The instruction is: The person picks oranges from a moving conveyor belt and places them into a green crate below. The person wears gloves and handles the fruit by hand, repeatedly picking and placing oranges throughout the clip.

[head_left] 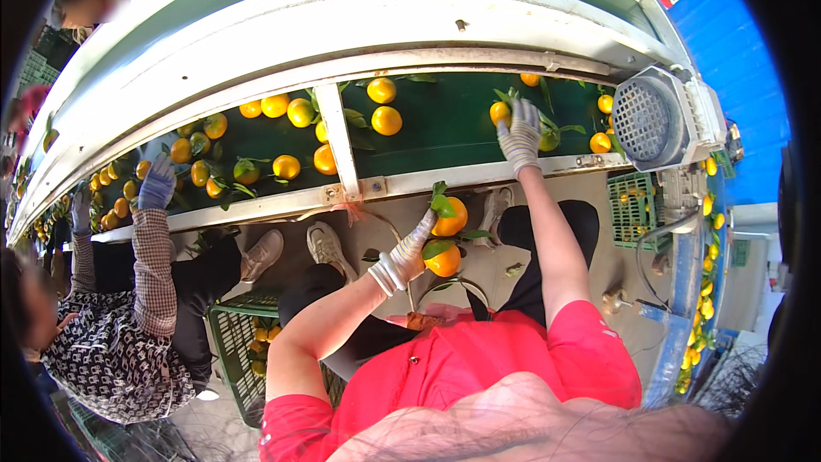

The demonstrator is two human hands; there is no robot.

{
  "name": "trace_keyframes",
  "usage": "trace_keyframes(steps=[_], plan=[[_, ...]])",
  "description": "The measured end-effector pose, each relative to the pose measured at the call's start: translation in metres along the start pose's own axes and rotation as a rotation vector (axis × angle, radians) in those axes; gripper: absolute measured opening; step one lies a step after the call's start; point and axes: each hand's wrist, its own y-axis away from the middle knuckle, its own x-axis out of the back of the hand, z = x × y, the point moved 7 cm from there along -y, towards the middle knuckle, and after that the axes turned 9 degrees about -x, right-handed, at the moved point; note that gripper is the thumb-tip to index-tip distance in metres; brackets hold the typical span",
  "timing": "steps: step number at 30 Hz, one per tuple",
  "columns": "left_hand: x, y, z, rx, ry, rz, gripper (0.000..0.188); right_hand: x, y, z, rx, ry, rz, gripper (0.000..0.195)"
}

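My left hand (410,250), in a striped knit glove, grips several orange citrus fruits (450,217) with green leaves, held in front of my lap on the near side of the conveyor's edge. Over the dark green conveyor belt (442,135) reaches my right hand (521,133), gloved alike. Its fingers are at a leafy citrus fruit (500,113); whether they grip it cannot be told. A greener fruit (548,139) lies just right of that hand. More fruits (386,120) lie on the belt to the left, on both sides of a white crossbar (338,141).
A motor (660,117) stands at the belt's right end. Green plastic crates (240,359) with fruit are on the floor at my left and beyond the belt's right end (632,205). A co-worker's gloved hand (156,185) is over the belt at left. Fruits line a blue-framed channel (705,289) at right.
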Motion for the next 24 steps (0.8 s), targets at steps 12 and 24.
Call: trace_keyframes(steps=[12, 24], plan=[[0.000, -0.005, -0.002, -0.013, -0.010, -0.027, 0.081, 0.045, 0.056, -0.077, 0.415, -0.125, -0.074, 0.046], [-0.022, 0.002, 0.000, -0.019, -0.019, -0.054, 0.077, -0.013, 0.034, -0.085, 0.329, -0.431, -0.199, 0.050]])
